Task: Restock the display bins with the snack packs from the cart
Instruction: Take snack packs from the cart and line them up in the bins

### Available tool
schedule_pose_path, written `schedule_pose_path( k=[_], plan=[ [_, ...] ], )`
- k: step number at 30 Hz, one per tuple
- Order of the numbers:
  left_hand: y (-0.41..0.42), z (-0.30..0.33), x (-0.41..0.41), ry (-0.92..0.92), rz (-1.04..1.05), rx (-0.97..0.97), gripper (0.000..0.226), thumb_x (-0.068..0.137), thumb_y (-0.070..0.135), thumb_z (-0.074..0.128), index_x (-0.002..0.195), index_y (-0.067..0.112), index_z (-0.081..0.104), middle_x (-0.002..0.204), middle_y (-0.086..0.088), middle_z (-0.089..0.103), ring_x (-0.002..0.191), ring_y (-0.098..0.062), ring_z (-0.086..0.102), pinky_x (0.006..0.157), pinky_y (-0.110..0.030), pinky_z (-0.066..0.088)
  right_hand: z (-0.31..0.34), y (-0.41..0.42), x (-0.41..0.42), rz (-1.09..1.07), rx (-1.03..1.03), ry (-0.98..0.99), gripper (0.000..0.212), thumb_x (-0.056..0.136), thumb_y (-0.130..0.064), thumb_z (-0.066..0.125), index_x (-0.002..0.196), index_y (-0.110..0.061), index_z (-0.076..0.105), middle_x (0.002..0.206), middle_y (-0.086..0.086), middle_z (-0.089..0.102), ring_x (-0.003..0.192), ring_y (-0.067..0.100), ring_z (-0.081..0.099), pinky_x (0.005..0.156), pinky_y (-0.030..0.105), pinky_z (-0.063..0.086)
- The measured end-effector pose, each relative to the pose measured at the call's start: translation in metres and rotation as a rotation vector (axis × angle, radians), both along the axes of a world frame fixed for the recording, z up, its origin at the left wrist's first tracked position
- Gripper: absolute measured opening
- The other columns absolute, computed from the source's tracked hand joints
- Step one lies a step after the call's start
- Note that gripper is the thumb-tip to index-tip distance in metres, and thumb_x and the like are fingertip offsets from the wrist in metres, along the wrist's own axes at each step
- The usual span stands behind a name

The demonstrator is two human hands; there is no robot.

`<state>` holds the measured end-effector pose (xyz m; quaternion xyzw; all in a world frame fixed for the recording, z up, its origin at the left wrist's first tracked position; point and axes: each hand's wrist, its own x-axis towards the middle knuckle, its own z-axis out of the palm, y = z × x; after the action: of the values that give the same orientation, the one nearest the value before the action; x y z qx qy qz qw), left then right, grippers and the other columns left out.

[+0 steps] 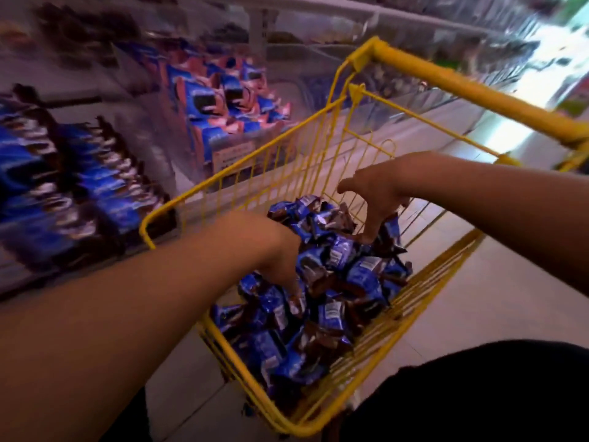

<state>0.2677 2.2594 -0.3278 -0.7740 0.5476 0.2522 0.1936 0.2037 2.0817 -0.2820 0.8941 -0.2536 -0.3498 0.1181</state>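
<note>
We are at the yellow cart point(178, 212), and both of our hands are down in it, among the heap of blue and brown snack packs point(334, 282) that fills its basket. Our left hand point(280, 250) reaches into the middle of the heap with its fingers point(294, 287) pushed down between the packs; they seem to be closing on some, but the packs hide the tips and we cannot tell whether anything is gripped yet. Our right hand point(379, 193) hovers over the far part of the heap, thumb stretched out and fingers point(371, 232) spread and curved downward, just touching the top packs and holding nothing we can make out.

The display bins point(229, 100) stand on the shelving beyond the cart's left side, already partly stocked with blue packs, though that area is blurred.

The step in hand looks like gathering a load. To do it well, we should scoop from the top of the heap rather than dig deep, bring the two hands together so the packs are cupped between them, and take only as many as we can hold firmly. The wrappers look slick and loose, so an overfull handful would likely shed packs over the cart's wire wall onto the floor point(478, 298). We lift straight up clear of the rim before swinging toward the bins.
</note>
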Motion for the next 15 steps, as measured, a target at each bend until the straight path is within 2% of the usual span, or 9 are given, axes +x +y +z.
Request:
schedule_pose_path(
  k=[2,4,6,9,11,13,14,15],
  plan=[
    [-0.010,-0.012,-0.008,0.070,-0.016,0.053,0.092,0.081,0.062,0.068,0.153,0.021,0.027,0.154,-0.005,0.038,0.133,-0.029,0.045,0.100,-0.037,0.042,-0.009,-0.005,0.001,-0.063,0.018,0.107,0.130,0.064,-0.050,0.090,0.158,-0.033,0.002,0.164,0.005,0.016,0.130,0.036,0.050,0.080,0.047,0.060],
    [-0.015,-0.023,-0.012,0.080,-0.022,0.130,0.098,0.085,0.056,0.067,0.157,0.024,0.009,0.160,-0.006,0.028,0.134,-0.031,0.044,0.092,-0.036,0.048,-0.025,-0.009,0.001,-0.082,0.050,0.178,0.135,0.063,-0.052,0.089,0.157,-0.036,-0.006,0.165,0.005,0.013,0.133,0.040,0.047,0.085,0.052,0.058],
    [-0.016,-0.029,-0.012,0.089,-0.002,0.185,0.102,0.087,0.050,0.068,0.157,0.026,-0.003,0.161,-0.009,0.024,0.130,-0.032,0.047,0.083,-0.032,0.050,-0.043,-0.013,0.001,-0.146,0.134,0.155,0.139,0.062,-0.054,0.089,0.156,-0.037,-0.012,0.165,0.007,0.012,0.138,0.043,0.039,0.090,0.056,0.055],
    [-0.015,-0.029,-0.012,0.096,-0.022,0.166,0.089,0.088,0.038,0.070,0.154,0.021,0.012,0.151,-0.010,0.039,0.122,-0.029,0.053,0.079,-0.031,0.042,-0.061,-0.013,-0.005,-0.066,0.129,0.074,0.139,0.061,-0.064,0.083,0.157,-0.032,-0.012,0.162,0.011,0.008,0.144,0.044,0.028,0.100,0.055,0.049],
    [-0.013,-0.029,-0.010,0.080,-0.049,0.164,0.080,0.088,0.031,0.072,0.149,0.018,0.023,0.143,-0.010,0.046,0.118,-0.028,0.056,0.079,-0.029,0.044,-0.064,-0.013,-0.007,-0.022,0.112,0.003,0.131,0.061,-0.062,0.085,0.157,-0.028,0.002,0.156,0.011,0.018,0.137,0.044,0.036,0.094,0.055,0.054],
    [-0.012,-0.027,-0.008,0.078,-0.062,0.181,0.072,0.087,0.025,0.074,0.143,0.016,0.030,0.135,-0.009,0.052,0.114,-0.027,0.059,0.084,-0.028,0.050,-0.061,-0.011,-0.007,-0.063,0.151,-0.064,0.112,0.061,-0.053,0.089,0.148,-0.023,0.025,0.141,0.010,0.034,0.122,0.041,0.049,0.072,0.049,0.061],
    [-0.012,-0.026,-0.008,0.063,-0.087,0.173,0.068,0.087,0.024,0.074,0.140,0.015,0.034,0.133,-0.007,0.053,0.114,-0.026,0.059,0.083,-0.026,0.049,-0.060,-0.010,-0.007,-0.059,0.173,-0.068,0.101,0.061,-0.050,0.091,0.140,-0.018,0.035,0.133,0.008,0.043,0.115,0.038,0.055,0.068,0.048,0.061],
    [-0.012,-0.024,-0.008,0.032,-0.123,0.148,0.063,0.087,0.024,0.073,0.139,0.014,0.038,0.133,-0.005,0.053,0.116,-0.024,0.057,0.079,-0.023,0.045,-0.060,-0.007,-0.006,-0.037,0.197,-0.051,0.091,0.063,-0.047,0.091,0.132,-0.014,0.043,0.124,0.007,0.052,0.108,0.035,0.059,0.072,0.048,0.061]
  ],
)
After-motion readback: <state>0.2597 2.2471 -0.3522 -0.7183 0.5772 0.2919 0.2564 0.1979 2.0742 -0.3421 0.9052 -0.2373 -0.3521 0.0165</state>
